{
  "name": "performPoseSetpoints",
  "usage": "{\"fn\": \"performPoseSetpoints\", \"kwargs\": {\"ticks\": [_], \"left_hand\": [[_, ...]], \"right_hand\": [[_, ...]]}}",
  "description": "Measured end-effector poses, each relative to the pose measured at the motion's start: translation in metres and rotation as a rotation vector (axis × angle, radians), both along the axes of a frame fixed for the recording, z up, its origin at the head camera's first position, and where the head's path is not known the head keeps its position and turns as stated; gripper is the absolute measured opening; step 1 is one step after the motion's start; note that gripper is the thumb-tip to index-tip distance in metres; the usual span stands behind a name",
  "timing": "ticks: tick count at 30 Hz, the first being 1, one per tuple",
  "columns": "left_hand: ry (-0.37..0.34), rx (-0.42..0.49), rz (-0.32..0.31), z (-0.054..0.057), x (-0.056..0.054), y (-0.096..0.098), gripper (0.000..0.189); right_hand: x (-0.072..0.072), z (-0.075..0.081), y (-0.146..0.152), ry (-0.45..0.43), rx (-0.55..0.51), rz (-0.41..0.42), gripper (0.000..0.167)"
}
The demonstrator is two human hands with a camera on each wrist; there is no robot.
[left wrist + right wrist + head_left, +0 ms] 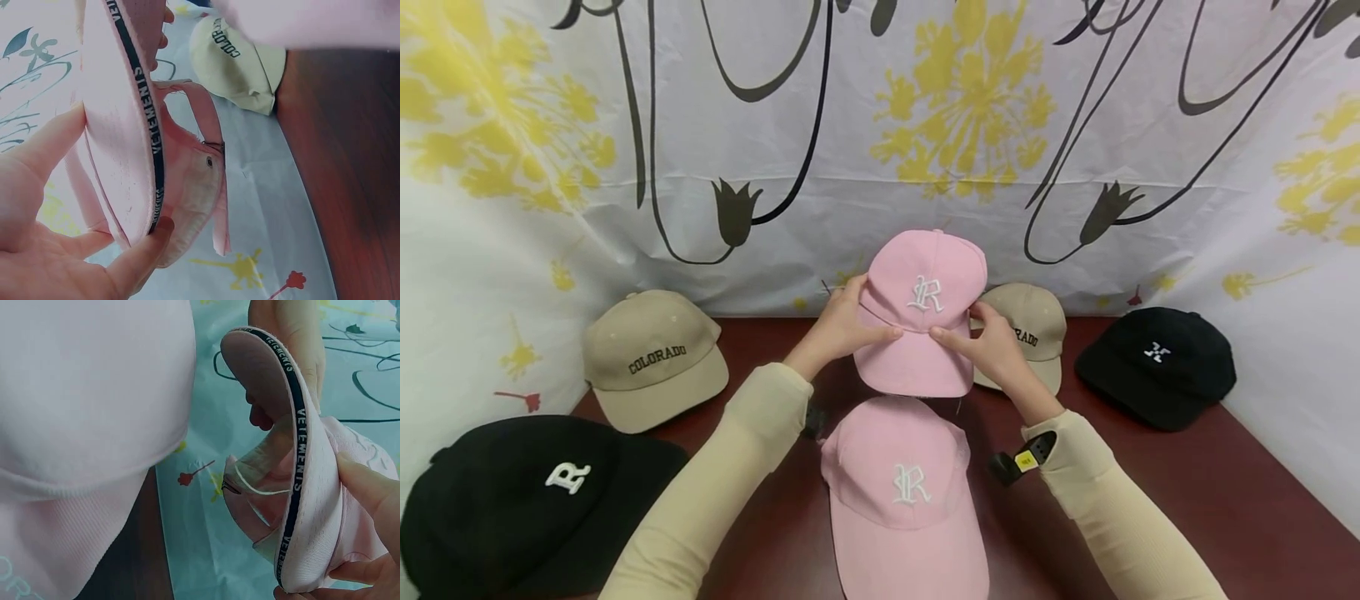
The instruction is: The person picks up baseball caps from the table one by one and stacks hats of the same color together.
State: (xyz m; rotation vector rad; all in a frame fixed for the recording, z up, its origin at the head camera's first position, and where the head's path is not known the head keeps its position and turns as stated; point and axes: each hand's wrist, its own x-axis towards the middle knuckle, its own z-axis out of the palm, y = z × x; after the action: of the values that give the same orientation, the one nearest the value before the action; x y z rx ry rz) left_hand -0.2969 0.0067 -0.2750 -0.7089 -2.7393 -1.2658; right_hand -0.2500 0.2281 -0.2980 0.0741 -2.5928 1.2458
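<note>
Head view: the pink cap (895,267) is held near the middle of the frame, its white letter facing the camera, above the second pink cap (887,554) at bottom centre. The left hand (846,321) and right hand (1000,342) grasp it from opposite sides, thumbs on the front near the seam between crown and brim; light, equal thumb pressure should steady it without denting the crown. The beige cap (1033,312) partly hidden behind the right hand, right of centre, calls for care against knocking it. Left wrist view: lettered trim (147,122) curves down left of centre along the brim, pinched at lower left; the strap (206,119) to its right is best left clear of the fingers. Right wrist view: the brim stands edge-on at right, gripped there too; a pale strand (259,490) crosses near the centre and could snag.
</note>
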Motion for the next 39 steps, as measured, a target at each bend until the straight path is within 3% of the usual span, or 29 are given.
{"fn": "performPoseSetpoints", "kwargs": {"ticks": [11,18,32,39], "left_hand": [[0.008,0.008,0.023,0.003,0.023,-0.006,0.093],[-0.017,0.007,0.037,0.001,0.036,-0.011,0.092],[-0.042,-0.019,0.028,-0.009,0.054,-0.021,0.090],[-0.044,-0.008,0.026,-0.016,0.065,-0.025,0.090]], "right_hand": [[0.020,0.006,-0.003,-0.010,0.037,0.020,0.073],[0.028,0.000,-0.006,0.003,0.031,0.036,0.070],[0.046,-0.010,-0.016,0.087,-0.008,0.107,0.056],[0.056,-0.017,-0.017,0.075,0.013,0.084,0.055]]}}
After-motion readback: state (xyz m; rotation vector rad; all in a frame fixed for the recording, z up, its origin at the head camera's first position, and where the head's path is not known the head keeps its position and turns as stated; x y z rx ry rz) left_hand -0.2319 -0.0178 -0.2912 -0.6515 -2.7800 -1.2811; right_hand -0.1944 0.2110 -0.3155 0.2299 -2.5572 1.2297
